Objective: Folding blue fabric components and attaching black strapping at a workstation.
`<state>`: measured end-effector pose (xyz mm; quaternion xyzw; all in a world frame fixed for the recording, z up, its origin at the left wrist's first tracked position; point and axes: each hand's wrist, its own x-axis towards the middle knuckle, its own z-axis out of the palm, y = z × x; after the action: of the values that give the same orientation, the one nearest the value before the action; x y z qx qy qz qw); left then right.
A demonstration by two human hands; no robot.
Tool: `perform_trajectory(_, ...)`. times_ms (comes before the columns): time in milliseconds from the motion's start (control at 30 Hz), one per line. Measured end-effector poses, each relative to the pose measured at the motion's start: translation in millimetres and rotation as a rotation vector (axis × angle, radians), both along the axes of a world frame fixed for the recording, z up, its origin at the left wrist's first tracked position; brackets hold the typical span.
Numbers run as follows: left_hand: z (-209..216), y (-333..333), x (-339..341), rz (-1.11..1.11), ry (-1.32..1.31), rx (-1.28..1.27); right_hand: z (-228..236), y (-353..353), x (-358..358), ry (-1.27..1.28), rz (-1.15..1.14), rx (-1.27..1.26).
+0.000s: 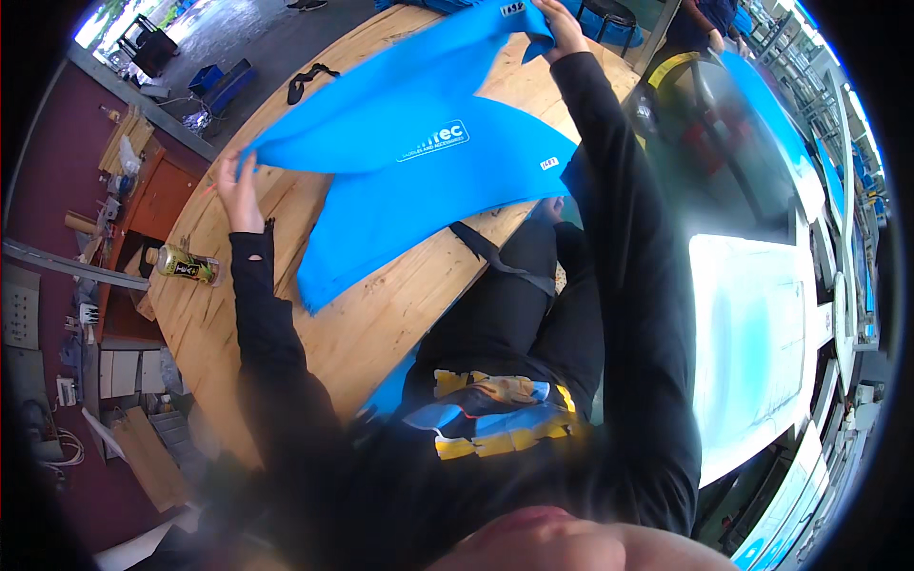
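"Where's the upper blue sheet (371,114)?"

"Strung between the two grips, screening part of a lower blue sheet (400,214); whether they join, I can't tell. The left hand (240,195) pinches one end, the right hand (564,30) clutches the far corner by a white tag (512,9)."

"How would you handle it?"

"Spread both grips evenly to pull out the sag, and smooth the bunching under the right one."

"Anything nearby?"

"Bare bench (371,319) nearer the person than the left grip, a drinks can (188,265) near that wrist. I'd keep the sleeve clear of it."
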<state>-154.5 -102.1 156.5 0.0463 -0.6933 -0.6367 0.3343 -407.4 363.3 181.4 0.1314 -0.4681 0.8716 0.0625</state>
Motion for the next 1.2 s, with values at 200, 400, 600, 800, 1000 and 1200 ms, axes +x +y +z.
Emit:
perform_trajectory(200,-9.6,-3.7,63.8,0.101,-0.002,-0.370,-28.1,54.7,48.4,0.042,0.083,0.545)
perform_trajectory(400,-66.3,21.7,119.0,-0.314,-0.165,-0.356,-69.2,94.8,119.5,-0.123,0.266,0.892)
perform_trajectory(600,-45.2,2.0,114.3,-0.313,-0.136,-0.201,-39.1,94.8,129.4,-0.122,0.458,0.531)
perform_trajectory(800,-16.3,-28.2,11.0,-0.198,-0.126,-0.161,-23.6,12.5,69.9,-0.188,0.203,0.531)
perform_trajectory(1000,19.3,-46.9,7.9,0.046,0.177,-0.340,4.6,-5.5,32.8,0.049,0.100,0.172)
perform_trajectory(1200,-50.6,-22.4,95.8,-0.102,0.001,-0.533,-62.8,63.6,80.3,-0.065,0.130,0.790)
